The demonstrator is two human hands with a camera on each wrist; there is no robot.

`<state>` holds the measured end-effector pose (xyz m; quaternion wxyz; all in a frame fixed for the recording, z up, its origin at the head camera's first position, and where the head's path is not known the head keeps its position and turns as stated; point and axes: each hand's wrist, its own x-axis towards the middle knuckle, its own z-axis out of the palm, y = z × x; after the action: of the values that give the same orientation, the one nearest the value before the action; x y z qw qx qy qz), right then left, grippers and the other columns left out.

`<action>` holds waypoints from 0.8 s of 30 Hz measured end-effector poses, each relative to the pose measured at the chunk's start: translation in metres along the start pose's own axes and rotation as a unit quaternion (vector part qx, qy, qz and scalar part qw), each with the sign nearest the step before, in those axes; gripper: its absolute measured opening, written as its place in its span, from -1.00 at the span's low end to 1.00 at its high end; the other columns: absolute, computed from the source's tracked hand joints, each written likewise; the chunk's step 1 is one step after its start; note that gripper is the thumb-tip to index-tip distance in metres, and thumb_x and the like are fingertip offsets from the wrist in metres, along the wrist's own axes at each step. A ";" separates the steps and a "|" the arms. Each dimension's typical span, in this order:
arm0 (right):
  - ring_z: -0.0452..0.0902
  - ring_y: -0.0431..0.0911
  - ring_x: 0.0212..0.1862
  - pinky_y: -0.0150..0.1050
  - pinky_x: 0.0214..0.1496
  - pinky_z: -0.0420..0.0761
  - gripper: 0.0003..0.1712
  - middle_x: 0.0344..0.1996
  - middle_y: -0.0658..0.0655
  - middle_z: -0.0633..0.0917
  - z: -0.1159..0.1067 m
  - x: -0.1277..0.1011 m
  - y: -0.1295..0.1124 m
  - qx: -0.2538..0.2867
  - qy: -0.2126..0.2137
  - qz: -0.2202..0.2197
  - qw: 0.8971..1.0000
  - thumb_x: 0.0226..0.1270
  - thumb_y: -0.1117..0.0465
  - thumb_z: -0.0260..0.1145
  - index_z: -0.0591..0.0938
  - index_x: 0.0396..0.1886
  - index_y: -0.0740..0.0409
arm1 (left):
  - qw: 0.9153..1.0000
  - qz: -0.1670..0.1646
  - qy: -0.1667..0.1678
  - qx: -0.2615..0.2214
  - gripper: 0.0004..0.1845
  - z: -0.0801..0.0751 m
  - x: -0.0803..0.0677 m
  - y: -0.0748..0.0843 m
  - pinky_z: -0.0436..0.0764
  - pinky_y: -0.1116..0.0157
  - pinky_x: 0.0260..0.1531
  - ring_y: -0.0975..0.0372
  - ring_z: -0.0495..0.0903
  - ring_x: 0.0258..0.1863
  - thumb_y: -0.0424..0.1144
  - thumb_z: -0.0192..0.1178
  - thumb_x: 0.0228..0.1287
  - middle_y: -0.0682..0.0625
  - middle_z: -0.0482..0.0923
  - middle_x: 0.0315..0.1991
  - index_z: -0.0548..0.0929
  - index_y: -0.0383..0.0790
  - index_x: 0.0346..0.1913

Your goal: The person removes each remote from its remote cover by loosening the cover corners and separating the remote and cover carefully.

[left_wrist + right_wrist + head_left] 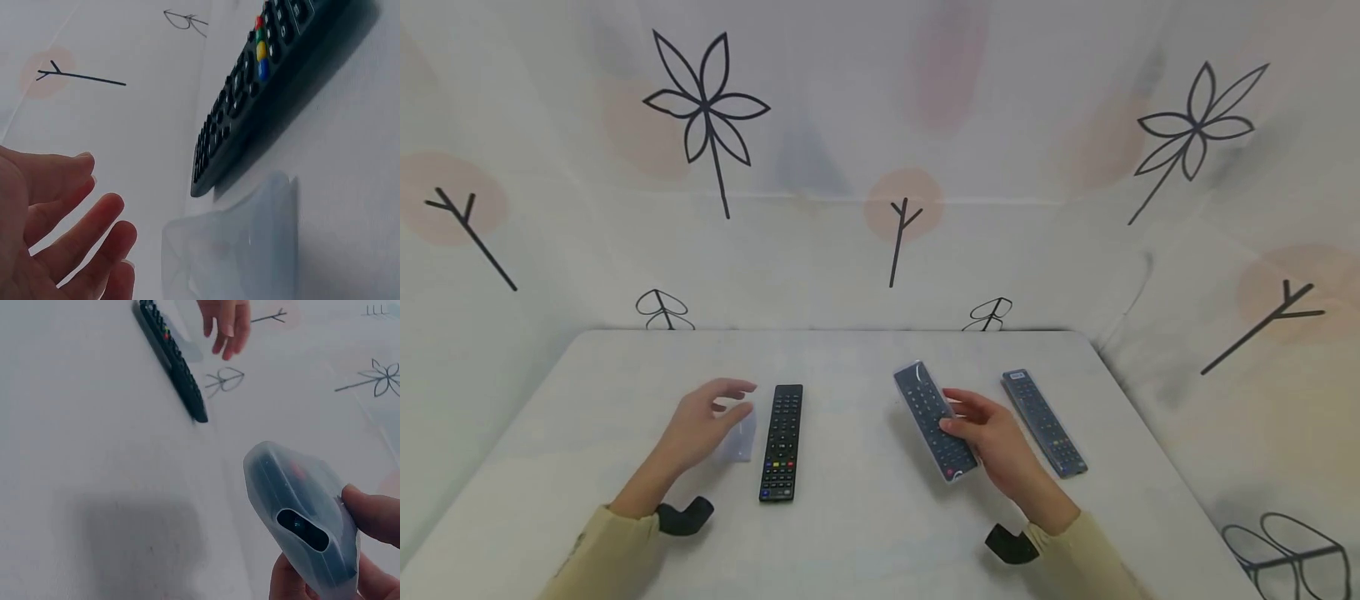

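Note:
My right hand point(1000, 439) grips a remote control in a translucent cover point(923, 402), thumb on the button side and fingers behind, raised off the table. In the right wrist view, an oval opening shows at the near end of that cover. My left hand point(698, 427) hovers with relaxed, slightly bent fingers and nothing in it. Below and beside it lies an empty-looking clear sleeve point(742, 440). A bare black remote control point(781, 446) rests to the right of the sleeve, colored buttons toward me; the left hand does not touch it.
Another remote control point(1045, 423), seemingly in a clear cover, lies at an angle to the right of my right hand. All stand on a white table point(865, 533). Patterned fabric point(820, 167) rises behind the table's far edge and along both sides.

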<state>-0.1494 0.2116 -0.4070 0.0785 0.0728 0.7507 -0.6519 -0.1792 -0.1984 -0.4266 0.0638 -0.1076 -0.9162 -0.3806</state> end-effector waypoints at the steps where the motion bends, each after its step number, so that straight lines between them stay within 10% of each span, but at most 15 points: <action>1: 0.45 0.06 0.19 -0.24 0.17 0.53 -0.37 0.26 0.26 0.48 0.002 -0.001 0.000 0.007 -0.006 0.000 1.000 0.30 0.33 0.39 0.47 0.37 0.17 | 1.000 0.003 -0.003 -0.007 -0.66 0.002 0.000 0.004 0.54 -0.06 0.06 -0.01 0.54 0.12 -0.25 0.25 0.39 -0.12 0.59 0.13 0.59 -0.19 0.18; 17: 0.56 0.01 -0.01 -0.21 0.02 0.61 -0.39 0.09 0.25 0.58 0.043 -0.018 -0.003 0.050 -0.108 -0.001 0.993 0.25 0.32 0.43 0.50 0.29 0.33 | 0.980 0.052 -0.077 -0.175 -0.66 0.038 -0.002 0.059 0.58 0.26 -0.03 0.22 0.57 0.01 -0.20 0.28 0.38 0.09 0.64 0.05 0.60 -0.09 0.18; 24: 0.57 0.00 -0.02 -0.18 0.01 0.62 -0.41 0.07 0.24 0.60 0.055 -0.024 -0.005 0.061 -0.118 -0.004 0.991 0.25 0.31 0.44 0.52 0.28 0.32 | 0.947 -0.011 -0.124 -0.298 -0.55 0.054 -0.002 0.076 0.57 0.21 -0.02 0.12 0.63 0.01 -0.15 0.21 0.44 -0.08 0.60 0.11 0.48 -0.12 0.32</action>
<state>-0.1260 0.1561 -0.4052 0.1592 -0.0029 0.6956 -0.7005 -0.1607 -0.1078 -0.4134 -0.0894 -0.1582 -0.7631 -0.6202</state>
